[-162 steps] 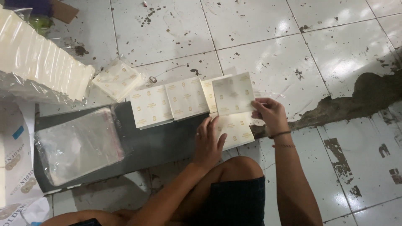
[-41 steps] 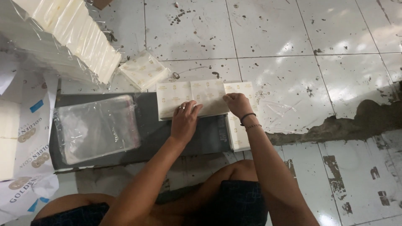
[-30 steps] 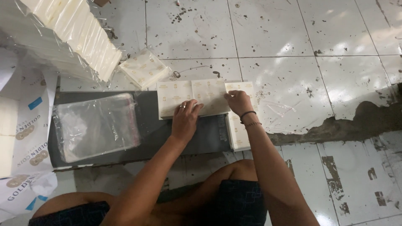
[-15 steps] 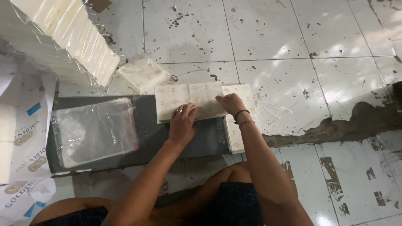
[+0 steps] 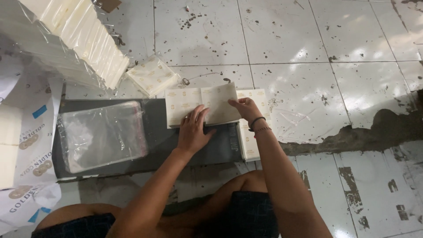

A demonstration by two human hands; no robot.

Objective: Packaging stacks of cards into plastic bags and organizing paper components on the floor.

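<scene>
Head view: I sit on the floor with my left hand (image 5: 193,132) pressed flat, fingers spread open, on the near edge of a row of cream sheets (image 5: 200,105) that lies across the far edge of a dark grey mat (image 5: 185,147). My right hand (image 5: 245,108) rests on the right end of that row, fingers curled lightly onto the top sheet; I cannot tell whether they pinch it or only push. Just under my right wrist a stack of the same sheets (image 5: 249,141) lies off the mat's right edge.

As I judge it, the sheets are laid and being squared, but nothing is bagged: the clear plastic sleeve (image 5: 102,135) lies flat and looks empty on the left of the mat, well apart from my hands. One wrapped bundle (image 5: 152,76) sits beyond the mat, beside a long plastic-wrapped block of cream stock (image 5: 75,31).

The floor (image 5: 299,53) is white tile, glossy, spotted with dark stains, with a broken, cement-patched strip at right. Printed white wrapping paper (image 5: 35,145) lies at far left.
</scene>
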